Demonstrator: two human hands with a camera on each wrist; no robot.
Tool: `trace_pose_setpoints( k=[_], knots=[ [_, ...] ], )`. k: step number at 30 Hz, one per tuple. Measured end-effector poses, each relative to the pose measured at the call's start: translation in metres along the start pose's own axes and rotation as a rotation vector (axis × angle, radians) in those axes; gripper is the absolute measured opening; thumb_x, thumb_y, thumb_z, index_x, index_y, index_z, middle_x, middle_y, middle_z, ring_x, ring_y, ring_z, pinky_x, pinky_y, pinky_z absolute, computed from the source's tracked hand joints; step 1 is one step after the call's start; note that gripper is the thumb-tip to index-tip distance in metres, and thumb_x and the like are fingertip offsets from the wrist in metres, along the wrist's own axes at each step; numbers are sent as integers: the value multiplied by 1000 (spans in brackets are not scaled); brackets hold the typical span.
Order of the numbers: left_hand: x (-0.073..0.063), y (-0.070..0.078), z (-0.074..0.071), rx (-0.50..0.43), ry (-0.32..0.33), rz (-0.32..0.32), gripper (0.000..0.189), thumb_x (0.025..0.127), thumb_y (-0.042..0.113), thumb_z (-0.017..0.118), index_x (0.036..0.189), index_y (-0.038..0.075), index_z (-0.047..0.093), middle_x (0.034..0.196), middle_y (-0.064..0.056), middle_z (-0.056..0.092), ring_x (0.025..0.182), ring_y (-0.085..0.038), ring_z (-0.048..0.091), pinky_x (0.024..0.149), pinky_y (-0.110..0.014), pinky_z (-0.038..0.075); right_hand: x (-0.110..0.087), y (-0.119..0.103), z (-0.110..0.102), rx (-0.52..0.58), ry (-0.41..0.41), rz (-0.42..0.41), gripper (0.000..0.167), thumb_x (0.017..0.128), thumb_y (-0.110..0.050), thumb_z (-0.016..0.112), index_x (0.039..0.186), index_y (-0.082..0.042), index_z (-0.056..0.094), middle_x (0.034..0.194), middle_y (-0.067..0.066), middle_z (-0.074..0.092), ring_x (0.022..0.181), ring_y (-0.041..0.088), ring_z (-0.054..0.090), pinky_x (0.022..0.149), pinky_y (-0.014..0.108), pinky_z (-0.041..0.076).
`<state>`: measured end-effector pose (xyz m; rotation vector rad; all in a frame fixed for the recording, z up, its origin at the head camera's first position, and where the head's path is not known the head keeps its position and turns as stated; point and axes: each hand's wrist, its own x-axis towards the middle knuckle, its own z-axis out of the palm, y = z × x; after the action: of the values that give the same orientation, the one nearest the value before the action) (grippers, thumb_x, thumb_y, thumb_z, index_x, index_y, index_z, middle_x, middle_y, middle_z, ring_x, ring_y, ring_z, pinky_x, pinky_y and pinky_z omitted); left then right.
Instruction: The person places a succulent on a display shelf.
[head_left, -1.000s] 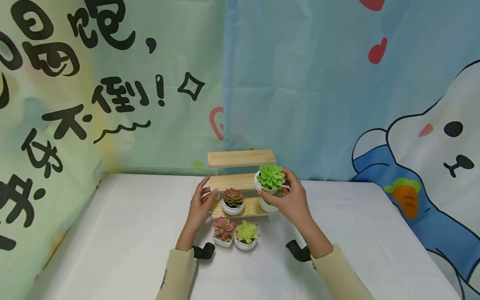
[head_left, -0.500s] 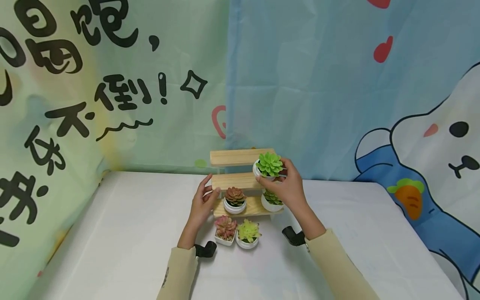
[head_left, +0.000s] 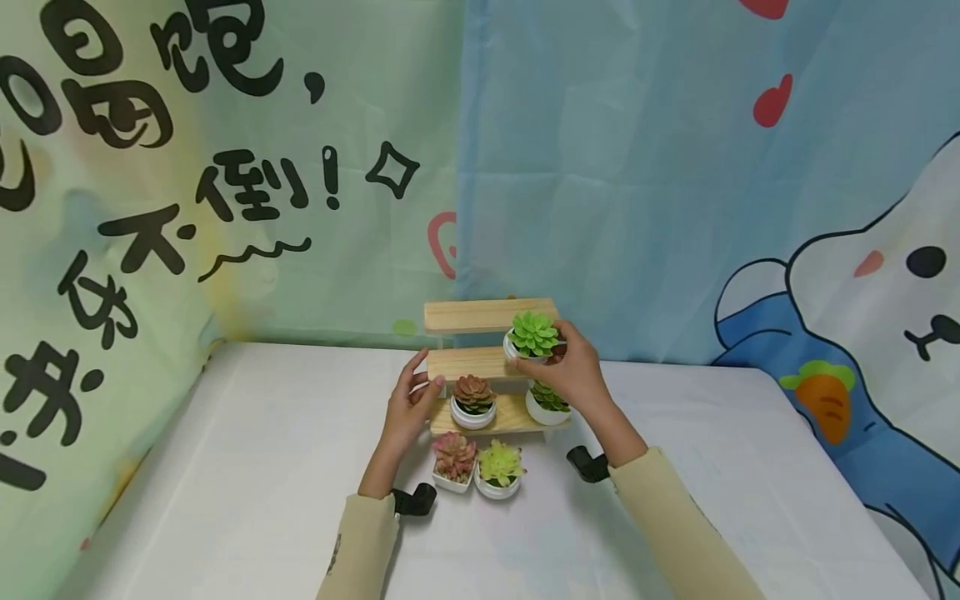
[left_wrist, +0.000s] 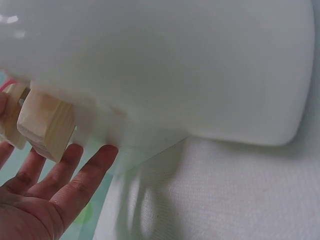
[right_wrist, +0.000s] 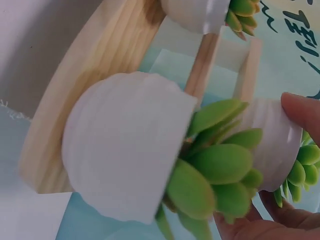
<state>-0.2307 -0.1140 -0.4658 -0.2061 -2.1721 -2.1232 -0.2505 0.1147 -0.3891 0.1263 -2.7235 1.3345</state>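
In the head view my right hand [head_left: 576,372] grips a white pot with a bright green succulent [head_left: 533,334] at the right end of the middle shelf [head_left: 468,364]; whether its base touches the wood cannot be told. My left hand [head_left: 407,406] is at the rack's left end, fingers fairly straight; in the left wrist view its fingertips lie by the wooden shelf end [left_wrist: 46,122]. On the bottom shelf [head_left: 513,414] stand a brown-red succulent [head_left: 473,402] and, at right, a green succulent in a white pot [right_wrist: 125,145], partly behind my right hand in the head view.
A pink succulent [head_left: 453,460] in a square white pot and a yellow-green succulent [head_left: 499,468] stand on the white tabletop [head_left: 247,500] before the rack. The top shelf [head_left: 487,316] is near the printed cloth backdrop [head_left: 600,208]. A white surface [left_wrist: 175,65] fills much of the left wrist view.
My right hand has moved the bright green succulent slightly left against the rack, over the middle shelf, uncovering more of the green succulent below. The left hand stays at the rack's left end.
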Motion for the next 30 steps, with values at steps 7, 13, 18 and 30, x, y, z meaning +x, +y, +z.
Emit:
trace_pose_setpoints(
  k=[7, 13, 18, 30],
  knots=[
    [0, -1, 0, -1, -5, -5, 56, 99, 10, 56, 150, 0, 34, 123, -31, 52, 111, -42, 58, 73, -29, 48, 4, 6, 3, -28, -34, 34, 76, 86, -22, 75, 144, 8, 35, 122, 29, 52, 98, 37, 54, 79, 47, 46],
    [0, 0, 0, -5, 1, -2, 56, 99, 11, 57, 150, 2, 34, 122, -30, 53, 111, -42, 58, 74, -27, 48, 8, 11, 8, -25, -50, 39, 74, 86, -22, 76, 143, 5, 38, 131, 28, 49, 109, 41, 53, 86, 51, 46],
    [0, 0, 0, -4, 6, -2, 56, 99, 10, 57, 149, 2, 35, 121, -29, 53, 111, -42, 58, 76, -25, 48, 11, 11, 9, -40, -63, 47, 79, 86, -24, 75, 146, 6, 33, 122, 27, 52, 96, 35, 53, 72, 44, 45],
    [0, 1, 0, -4, 0, -3, 56, 99, 10, 57, 150, 1, 34, 121, -30, 53, 113, -43, 57, 76, -22, 46, 13, 11, 6, -74, -107, 31, 76, 89, -25, 72, 145, 8, 34, 120, 28, 52, 90, 33, 53, 67, 41, 43]
  ],
)
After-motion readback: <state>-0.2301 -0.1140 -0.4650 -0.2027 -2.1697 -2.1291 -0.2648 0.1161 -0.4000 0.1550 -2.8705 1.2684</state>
